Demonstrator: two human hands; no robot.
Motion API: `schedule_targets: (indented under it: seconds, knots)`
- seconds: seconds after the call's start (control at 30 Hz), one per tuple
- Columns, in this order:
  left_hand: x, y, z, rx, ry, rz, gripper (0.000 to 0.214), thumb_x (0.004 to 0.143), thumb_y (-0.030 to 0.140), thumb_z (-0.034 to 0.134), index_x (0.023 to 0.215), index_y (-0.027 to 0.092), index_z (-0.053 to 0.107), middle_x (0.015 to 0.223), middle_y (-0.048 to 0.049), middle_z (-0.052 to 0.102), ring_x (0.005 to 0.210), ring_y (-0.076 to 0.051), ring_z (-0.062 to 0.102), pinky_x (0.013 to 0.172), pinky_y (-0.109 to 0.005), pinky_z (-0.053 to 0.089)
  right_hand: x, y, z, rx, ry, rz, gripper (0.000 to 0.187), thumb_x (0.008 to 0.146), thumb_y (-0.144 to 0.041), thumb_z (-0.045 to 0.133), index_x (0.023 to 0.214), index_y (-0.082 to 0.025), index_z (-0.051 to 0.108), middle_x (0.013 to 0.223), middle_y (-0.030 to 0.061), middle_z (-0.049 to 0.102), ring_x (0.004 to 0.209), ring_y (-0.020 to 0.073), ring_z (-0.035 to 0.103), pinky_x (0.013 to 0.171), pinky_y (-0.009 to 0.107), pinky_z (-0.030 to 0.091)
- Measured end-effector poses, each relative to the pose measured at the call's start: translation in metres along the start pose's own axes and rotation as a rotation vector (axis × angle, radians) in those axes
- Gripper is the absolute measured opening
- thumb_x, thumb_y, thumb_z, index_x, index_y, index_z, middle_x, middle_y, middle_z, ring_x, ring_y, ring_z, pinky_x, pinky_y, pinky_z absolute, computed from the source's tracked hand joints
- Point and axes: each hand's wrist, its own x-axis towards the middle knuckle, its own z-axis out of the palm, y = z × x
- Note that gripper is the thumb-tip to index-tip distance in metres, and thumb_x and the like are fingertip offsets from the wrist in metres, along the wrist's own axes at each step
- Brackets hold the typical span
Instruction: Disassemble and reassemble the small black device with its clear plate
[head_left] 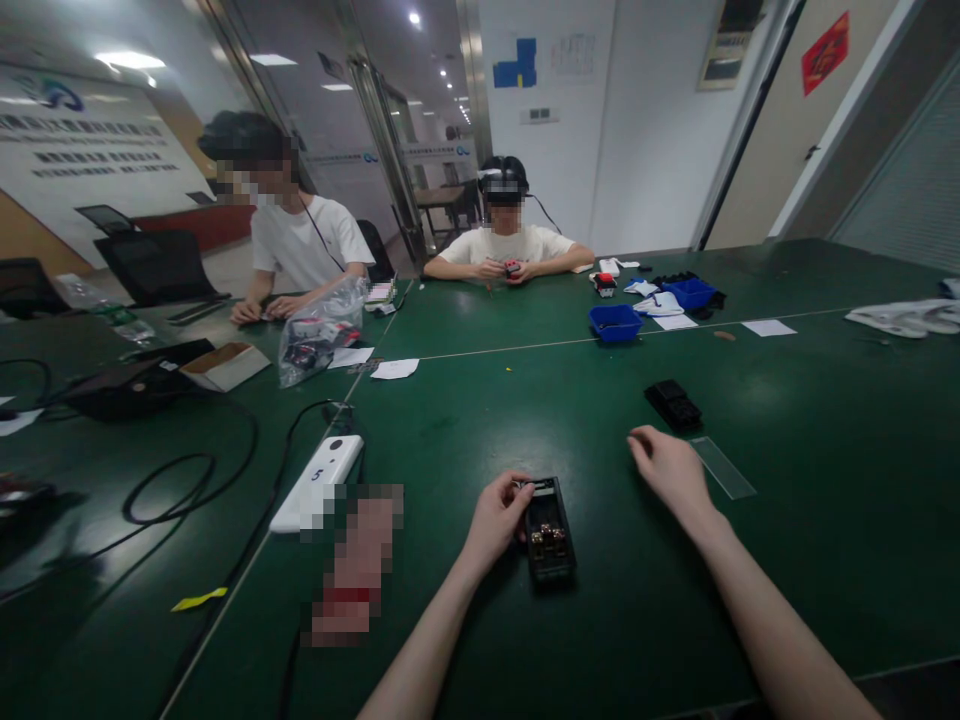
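Note:
My left hand [501,512] is closed on the upper left edge of a black rectangular plastic housing [553,560], thumb over its rim. The housing's open side faces up, and brass-coloured metal contacts show inside. To the right, my right hand [669,468] is held above the table with its fingers curled together. Anything between those fingertips is hidden or too small to make out. Just beyond that hand lies a second black plastic part [673,405]. A clear rectangular plate [726,468] lies beside its wrist.
A white power bank [319,485] marked 5 and black cables [251,440] lie at left. Farther off are a clear plastic bag [322,335], an open cardboard box [225,366] and a blue bin [615,323]. Two people sit across the green table [450,420].

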Motion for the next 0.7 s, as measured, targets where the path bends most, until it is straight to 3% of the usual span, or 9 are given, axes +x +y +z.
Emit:
schedule_targets:
  seconds: [0.1, 0.17, 0.27, 0.47, 0.6, 0.7]
  knots:
    - [0.0, 0.001, 0.0, 0.018, 0.003, -0.001, 0.034, 0.077, 0.046, 0.057, 0.091, 0.015, 0.056, 0.054, 0.0055, 0.052, 0.037, -0.007, 0.047, 0.035, -0.017, 0.036, 0.007, 0.037, -0.015, -0.343, 0.136, 0.179, 0.045, 0.086, -0.036, 0.041, 0.117, -0.005, 0.053, 0.112, 0.0236, 0.058, 0.104, 0.0341, 0.056, 0.085, 0.049, 0.046]
    - [0.0, 0.002, 0.0, 0.019, 0.009, 0.006, 0.033, 0.078, 0.045, 0.054, 0.09, 0.015, 0.055, 0.054, 0.0056, 0.052, 0.037, -0.007, 0.048, 0.036, -0.017, 0.036, 0.007, 0.055, -0.017, -0.465, 0.108, 0.269, 0.049, 0.085, -0.039, 0.042, 0.117, -0.003, 0.051, 0.111, 0.0255, 0.058, 0.102, 0.0347, 0.057, 0.082, 0.049, 0.048]
    - [0.0, 0.002, 0.001, 0.003, -0.001, 0.011, 0.033, 0.08, 0.045, 0.051, 0.09, 0.015, 0.056, 0.055, 0.0048, 0.053, 0.038, -0.007, 0.049, 0.037, -0.017, 0.038, 0.002, 0.059, -0.011, -0.511, 0.048, 0.238, 0.043, 0.088, -0.036, 0.036, 0.11, -0.004, 0.055, 0.105, 0.0259, 0.059, 0.097, 0.0346, 0.059, 0.077, 0.046, 0.05]
    - [0.0, 0.001, 0.001, -0.031, -0.017, 0.014, 0.033, 0.08, 0.045, 0.052, 0.093, 0.014, 0.055, 0.056, 0.0046, 0.053, 0.038, -0.007, 0.049, 0.036, -0.017, 0.039, -0.012, 0.008, 0.01, -0.515, 0.0, 0.008, 0.028, 0.088, -0.025, 0.037, 0.098, -0.011, 0.059, 0.098, 0.022, 0.061, 0.088, 0.0308, 0.062, 0.07, 0.04, 0.052]
    - [0.001, 0.0, 0.0, -0.037, -0.015, 0.014, 0.032, 0.079, 0.045, 0.053, 0.091, 0.015, 0.055, 0.056, 0.0047, 0.052, 0.038, -0.007, 0.049, 0.036, -0.017, 0.038, -0.014, -0.029, 0.02, -0.421, -0.175, -0.149, 0.029, 0.087, -0.019, 0.037, 0.105, -0.01, 0.058, 0.09, 0.0174, 0.065, 0.079, 0.0256, 0.065, 0.067, 0.035, 0.05]
    - [0.001, 0.0, 0.001, -0.042, -0.012, 0.016, 0.033, 0.078, 0.046, 0.055, 0.091, 0.015, 0.055, 0.055, 0.0051, 0.051, 0.037, -0.007, 0.048, 0.035, -0.017, 0.037, -0.007, -0.044, 0.021, -0.189, -0.3, -0.268, 0.028, 0.083, -0.015, 0.044, 0.106, -0.014, 0.06, 0.084, 0.0117, 0.067, 0.078, 0.0212, 0.065, 0.069, 0.03, 0.048]
